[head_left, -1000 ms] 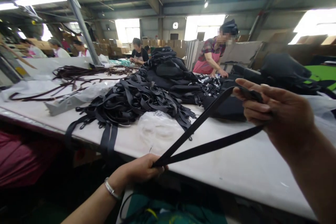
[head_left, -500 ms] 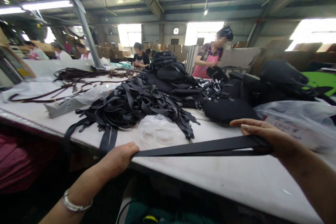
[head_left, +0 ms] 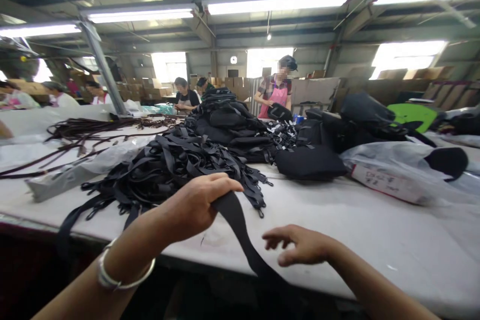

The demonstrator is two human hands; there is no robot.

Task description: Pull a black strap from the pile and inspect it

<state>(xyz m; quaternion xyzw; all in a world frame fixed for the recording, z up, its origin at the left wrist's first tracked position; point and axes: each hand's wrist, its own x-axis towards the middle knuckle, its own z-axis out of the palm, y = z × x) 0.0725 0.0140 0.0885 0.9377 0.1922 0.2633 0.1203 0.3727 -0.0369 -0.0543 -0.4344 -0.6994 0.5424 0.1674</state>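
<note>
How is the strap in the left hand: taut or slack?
Slack: the strap hangs in a loose curve from the left hand; the right hand is open beside it, not gripping.

Item: my left hand [head_left: 197,202], seven o'clock, silver bangle [head_left: 102,272] at wrist, gripping one black webbing strap [head_left: 242,230] that droops toward five. Item: my right hand [head_left: 307,246], five o'clock, fingers [head_left: 276,233] parted, near the strap. Nine o'clock: heap of black straps [head_left: 165,160] with hooks [head_left: 261,213], on white table [head_left: 375,245]. Three o'clock: clear plastic bag [head_left: 393,155], handwritten label [head_left: 390,185]. One o'clock: co-worker [head_left: 268,89] in pink apron [head_left: 279,95].
</note>
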